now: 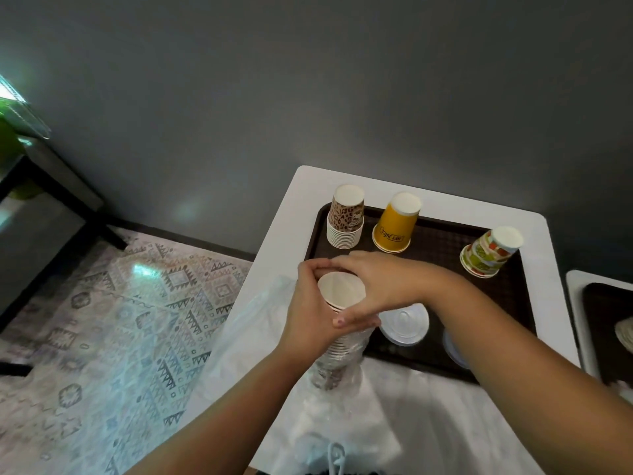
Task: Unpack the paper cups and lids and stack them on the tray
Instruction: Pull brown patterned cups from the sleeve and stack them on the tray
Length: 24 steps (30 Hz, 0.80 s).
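Note:
A dark brown tray (442,241) lies on a white table (284,234). Upside down on it stand a leopard-print cup stack (346,217), a yellow cup stack (394,224) and a green-orange patterned cup stack (488,252). White lids (404,323) lie on the tray's near part. My left hand (308,310) and my right hand (373,286) both grip a stack of paper cups (340,293), bottom up, whose lower part sits in a clear plastic sleeve (337,365) at the tray's near left corner.
Crumpled clear plastic wrapping (349,426) covers the table's near side. A second white table with another dark tray (603,317) stands at the right edge. A patterned rug (120,320) lies on the floor to the left, by a dark bench (51,200).

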Motion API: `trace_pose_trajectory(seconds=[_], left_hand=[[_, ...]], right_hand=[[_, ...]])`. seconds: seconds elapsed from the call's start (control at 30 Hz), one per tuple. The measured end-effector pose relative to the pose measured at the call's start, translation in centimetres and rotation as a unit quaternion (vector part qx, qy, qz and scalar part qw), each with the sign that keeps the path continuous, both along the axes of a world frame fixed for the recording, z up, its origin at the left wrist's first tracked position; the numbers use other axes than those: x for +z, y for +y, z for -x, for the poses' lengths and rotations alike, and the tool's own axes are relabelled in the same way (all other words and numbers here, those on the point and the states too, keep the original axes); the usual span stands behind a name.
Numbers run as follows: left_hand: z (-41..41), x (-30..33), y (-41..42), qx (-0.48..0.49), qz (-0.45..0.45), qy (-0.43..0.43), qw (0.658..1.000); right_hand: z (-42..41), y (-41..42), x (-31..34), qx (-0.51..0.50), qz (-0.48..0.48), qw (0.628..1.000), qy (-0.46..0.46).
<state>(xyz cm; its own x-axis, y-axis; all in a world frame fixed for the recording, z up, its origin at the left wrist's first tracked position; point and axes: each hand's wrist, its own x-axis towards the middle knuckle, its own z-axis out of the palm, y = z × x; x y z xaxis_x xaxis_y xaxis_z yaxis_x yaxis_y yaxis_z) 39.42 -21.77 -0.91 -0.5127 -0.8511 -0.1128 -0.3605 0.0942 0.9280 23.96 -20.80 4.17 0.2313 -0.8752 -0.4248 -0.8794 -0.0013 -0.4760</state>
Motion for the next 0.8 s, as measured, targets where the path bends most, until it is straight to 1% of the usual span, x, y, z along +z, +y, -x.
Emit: trace_pose_trajectory(seconds=[0.1,0.27,0.33,0.4,0.47,0.57,0.6,0.63,0.73,0.77,0.8], left_hand=[[-0.1,-0.3,0.3,0.013,-0.006,-0.009,1.0],[0.0,-0.5,0.3,0.021,-0.017,-0.048,0.998],[0.0,-0.7,0.4,0.037,-0.026,-0.04,0.998],[-0.3,-0.7,0.5,0.056,-0.044,-0.031,0.997],[-0.6,-0.5,0.6,0.061,-0.06,-0.023,0.996],[-0.8,-0.3,0.7,0.065,-0.058,-0.014,0.996],[-0.8,-0.2,0.7,0.065,-0.056,-0.014,0.996],[-0.7,-0.2,0.7,0.065,-0.055,-0.015,0.996],[-0.6,-0.2,0.7,0.062,-0.054,-0.016,0.996],[-0.6,-0.3,0.6,0.06,-0.053,-0.017,0.997],[-0.6,-0.3,0.6,0.06,-0.052,-0.016,0.997]], right_hand=[[-0.2,0.4,0.1,-0.017,0.033,0.999,0.004],[-0.5,0.9,0.0,-0.038,0.072,0.997,-0.013],[-0.3,1.1,0.4,-0.051,0.099,0.993,-0.039],[0.5,1.4,1.2,-0.073,0.119,0.986,-0.09],[1.6,1.5,2.0,-0.081,0.111,0.981,-0.134],[3.5,1.7,2.3,-0.098,0.058,0.978,-0.177],[4.0,1.8,2.2,-0.102,0.046,0.98,-0.167],[4.3,1.8,1.9,-0.098,0.043,0.985,-0.139],[4.4,1.6,0.5,-0.068,0.061,0.996,-0.022],[4.2,1.3,-0.2,-0.064,0.069,0.996,-0.004],[4.0,1.1,-0.9,-0.067,0.079,0.995,-0.004]])
